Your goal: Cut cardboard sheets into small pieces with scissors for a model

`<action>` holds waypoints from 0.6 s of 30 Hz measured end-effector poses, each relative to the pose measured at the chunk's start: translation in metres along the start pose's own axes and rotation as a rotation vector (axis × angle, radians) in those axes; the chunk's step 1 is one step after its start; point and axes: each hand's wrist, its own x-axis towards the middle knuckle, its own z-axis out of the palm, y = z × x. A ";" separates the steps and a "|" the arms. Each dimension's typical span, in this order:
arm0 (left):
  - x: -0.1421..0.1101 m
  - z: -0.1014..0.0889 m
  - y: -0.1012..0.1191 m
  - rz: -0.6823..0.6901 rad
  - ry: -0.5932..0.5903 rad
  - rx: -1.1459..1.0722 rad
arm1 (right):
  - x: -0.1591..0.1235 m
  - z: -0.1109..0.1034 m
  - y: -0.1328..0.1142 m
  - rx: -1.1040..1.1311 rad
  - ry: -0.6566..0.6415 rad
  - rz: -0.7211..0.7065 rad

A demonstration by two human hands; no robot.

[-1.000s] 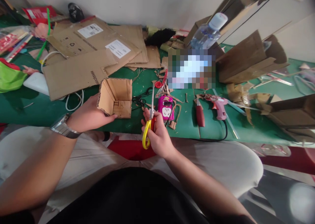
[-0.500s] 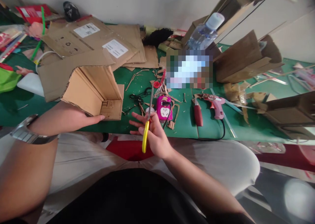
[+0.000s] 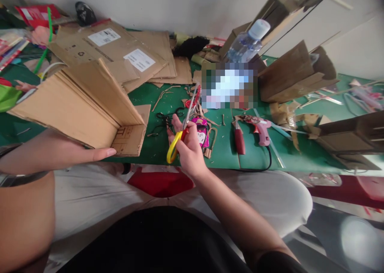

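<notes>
A folded cardboard piece point(image 3: 81, 105), with two tall walls and a small flap at its near right, is held up at the left. My left hand point(image 3: 75, 149) grips it from below, the thumb along the lower edge and the other fingers hidden behind the card. In my right hand point(image 3: 190, 147) is a pair of scissors point(image 3: 175, 145) with yellow handles, blades pointing away from me and slightly right. Some fingers of that hand are stretched out beyond the handles. Just past it lies a pink power socket point(image 3: 204, 132) on the green table.
Flattened cardboard boxes point(image 3: 111, 45) lie at the back left. To the right are a red-handled knife point(image 3: 239, 140), a pink glue gun point(image 3: 263, 132) with a cable, and cardboard structures point(image 3: 285, 73). A water bottle point(image 3: 246, 45) stands behind a blurred bright patch.
My left hand has moved left and turned the cardboard piece, so its inner wall shows wider. The scissors have tilted to the right, and my right hand has shifted slightly upward.
</notes>
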 end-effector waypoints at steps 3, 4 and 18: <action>-0.001 0.001 -0.001 0.005 0.008 -0.001 | -0.007 0.000 -0.011 0.197 -0.044 0.022; -0.003 0.002 -0.002 0.010 0.010 -0.005 | -0.009 0.000 -0.015 0.236 -0.088 0.059; 0.011 0.057 0.025 -0.298 -0.136 -0.152 | -0.035 0.003 -0.013 0.116 -0.100 0.058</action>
